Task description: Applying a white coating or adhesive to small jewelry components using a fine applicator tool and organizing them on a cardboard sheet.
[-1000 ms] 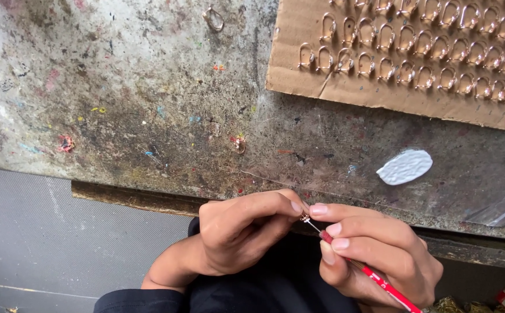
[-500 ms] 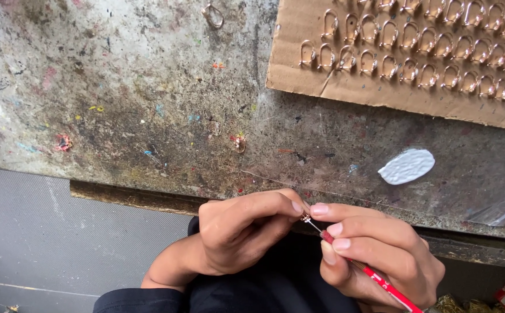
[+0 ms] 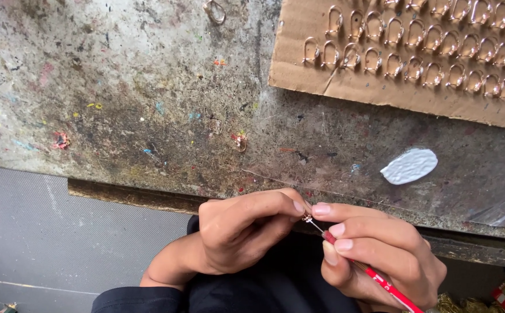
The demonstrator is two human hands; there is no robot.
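My left hand (image 3: 238, 235) pinches a tiny gold ring piece (image 3: 307, 217) between thumb and forefinger, just below the workbench edge. My right hand (image 3: 380, 252) grips a thin red-handled brush (image 3: 374, 275) like a pen, and its fine tip touches the small piece. The two hands meet fingertip to fingertip over my dark-clothed lap. Most of the small piece is hidden by my fingers.
A worn, paint-flecked workbench (image 3: 148, 104) fills the upper view. A cardboard sheet (image 3: 380, 87) at the top right carries rows of several gold ring pieces. One loose ring (image 3: 214, 10) lies at the top, another (image 3: 241, 141) mid-bench. A white oval blob (image 3: 409, 166) sits right.
The hands have stayed almost still; the view has shifted very slightly, and the brush tip remains at the small piece.
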